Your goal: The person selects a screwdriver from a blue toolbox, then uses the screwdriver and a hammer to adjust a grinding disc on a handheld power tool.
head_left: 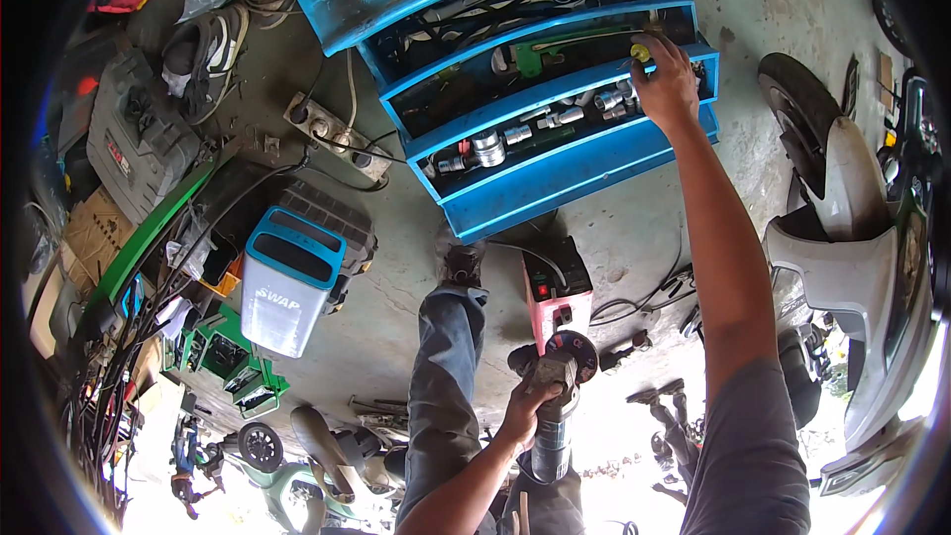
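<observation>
My left hand (527, 414) is wrapped round the body of an angle grinder (557, 376), held low in front of me with its dark disc (573, 349) upward. At the far side, my right hand (668, 84) reaches over the right end of an open blue cantilever toolbox (555, 176). Its fingers are closed on a small yellow piece (641, 53), which looks like a tool's handle; the rest is hidden. Beside it in the middle tray lies a green tool (529, 60). Silver sockets (488, 149) fill the nearer tray, and spanners (495, 2) lie in the deeper compartment.
A red-and-black machine (555, 287) with a cable stands on the floor below the toolbox. Left are a power strip (332, 137), a white-and-blue case (289, 282), a grey tool case (139, 139) and tangled cables. A white motorcycle (842, 267) stands at the right.
</observation>
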`<action>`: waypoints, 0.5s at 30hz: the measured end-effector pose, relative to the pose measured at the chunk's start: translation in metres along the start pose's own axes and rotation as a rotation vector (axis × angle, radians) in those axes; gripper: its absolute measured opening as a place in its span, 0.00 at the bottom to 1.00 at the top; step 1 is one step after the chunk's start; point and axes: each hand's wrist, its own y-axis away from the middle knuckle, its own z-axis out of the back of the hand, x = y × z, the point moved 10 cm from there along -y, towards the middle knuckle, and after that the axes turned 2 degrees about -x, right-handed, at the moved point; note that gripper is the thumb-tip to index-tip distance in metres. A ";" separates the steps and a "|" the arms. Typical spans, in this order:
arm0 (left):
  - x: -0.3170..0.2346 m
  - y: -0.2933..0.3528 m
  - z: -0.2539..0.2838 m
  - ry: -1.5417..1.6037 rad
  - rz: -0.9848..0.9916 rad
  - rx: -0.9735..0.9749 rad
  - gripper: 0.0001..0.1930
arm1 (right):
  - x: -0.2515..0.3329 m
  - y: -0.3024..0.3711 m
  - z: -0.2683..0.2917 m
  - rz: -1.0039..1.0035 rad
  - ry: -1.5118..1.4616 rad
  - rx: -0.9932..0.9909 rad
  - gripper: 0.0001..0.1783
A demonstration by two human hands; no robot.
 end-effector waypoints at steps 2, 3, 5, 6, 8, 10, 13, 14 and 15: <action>0.000 -0.002 0.002 0.001 -0.001 -0.013 0.20 | 0.000 0.002 -0.004 -0.015 -0.003 0.016 0.21; -0.002 -0.001 0.001 0.000 -0.002 -0.021 0.20 | 0.001 0.001 -0.005 -0.028 0.015 0.029 0.21; -0.005 0.001 -0.001 -0.003 -0.004 -0.037 0.20 | 0.003 0.000 -0.006 -0.052 0.051 0.054 0.20; -0.007 0.001 -0.002 -0.005 -0.006 -0.045 0.20 | 0.005 -0.001 -0.007 -0.067 0.086 0.067 0.20; -0.008 0.002 -0.004 -0.006 -0.002 -0.043 0.19 | 0.010 -0.002 -0.012 -0.096 0.156 0.092 0.21; -0.010 0.004 -0.007 -0.001 -0.002 -0.038 0.18 | 0.030 -0.007 -0.013 -0.230 0.062 0.097 0.21; -0.014 0.006 -0.011 0.002 -0.003 -0.024 0.18 | 0.071 -0.019 -0.040 -0.341 -0.583 0.201 0.25; -0.012 0.006 -0.009 0.001 -0.002 -0.029 0.18 | 0.085 -0.018 -0.055 -0.476 -0.869 0.265 0.28; -0.012 0.004 -0.006 0.001 -0.005 -0.037 0.18 | 0.112 -0.023 -0.063 -0.608 -1.159 0.331 0.31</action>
